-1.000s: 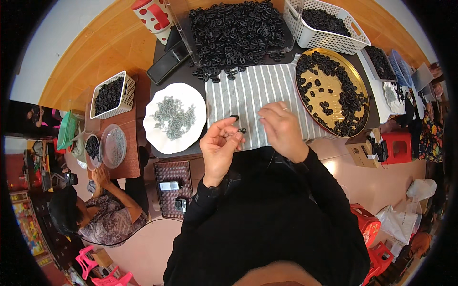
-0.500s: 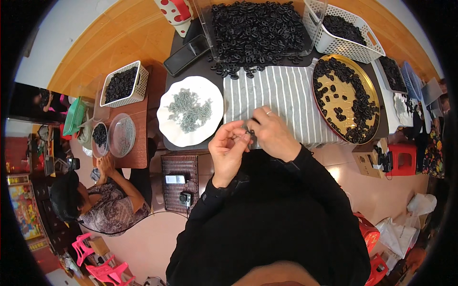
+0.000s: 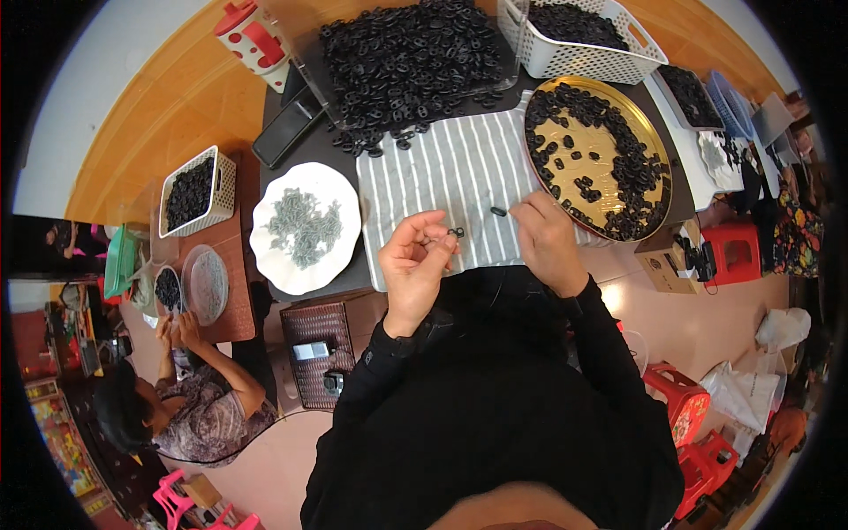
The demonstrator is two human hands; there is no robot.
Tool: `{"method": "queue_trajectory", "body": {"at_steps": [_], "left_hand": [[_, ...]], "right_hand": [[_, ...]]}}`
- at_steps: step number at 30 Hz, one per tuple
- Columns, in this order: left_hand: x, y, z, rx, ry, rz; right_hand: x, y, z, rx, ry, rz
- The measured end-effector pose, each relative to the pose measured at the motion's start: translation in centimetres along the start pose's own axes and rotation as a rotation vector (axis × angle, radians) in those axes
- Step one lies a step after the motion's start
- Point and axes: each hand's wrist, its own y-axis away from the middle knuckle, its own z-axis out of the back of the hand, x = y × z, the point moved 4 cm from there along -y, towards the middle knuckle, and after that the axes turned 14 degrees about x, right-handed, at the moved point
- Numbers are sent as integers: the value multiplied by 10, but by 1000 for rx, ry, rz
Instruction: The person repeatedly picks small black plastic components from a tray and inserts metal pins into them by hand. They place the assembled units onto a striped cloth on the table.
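Observation:
My left hand [image 3: 413, 269], over the striped cloth [image 3: 424, 177], pinches a small black plastic link [image 3: 456, 231] between thumb and fingertips. My right hand [image 3: 549, 240] is over the cloth's right part, beside the round gold tray [image 3: 602, 196], fingers curled together. What they hold, if anything, is hidden. A small black oblong piece [image 3: 498, 211] shows just left of its fingertips, seemingly with a thin gap. Many small black pieces [image 3: 638, 168] ring the gold tray. Small grey-clear pieces [image 3: 305, 228] fill the middle of a white scalloped plate [image 3: 269, 269] to the left.
A clear bin of black links [image 3: 411, 57] spills onto the cloth's far edge. A white basket [image 3: 565, 57] stands behind the tray. A phone [image 3: 287, 128] and a spotted cup [image 3: 252, 40] are far left. Another person [image 3: 190, 397] works at a low red-brown table [image 3: 237, 265].
My hands were together over the cloth; the right has moved right toward the gold tray, while the left keeps a link. The black oblong piece now shows by my right fingertips. The whole view has shifted.

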Motion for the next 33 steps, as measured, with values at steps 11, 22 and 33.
{"method": "queue_trajectory", "body": {"at_steps": [11, 22, 33], "left_hand": [[16, -19, -14, 33, -8, 78], [26, -21, -10, 44, 55, 93], [29, -29, -17, 133, 22, 173]], "right_hand": [[12, -22, -1, 196, -13, 191], [4, -2, 19, 229, 7, 65], [-20, -15, -28, -102, -1148, -259]]}}
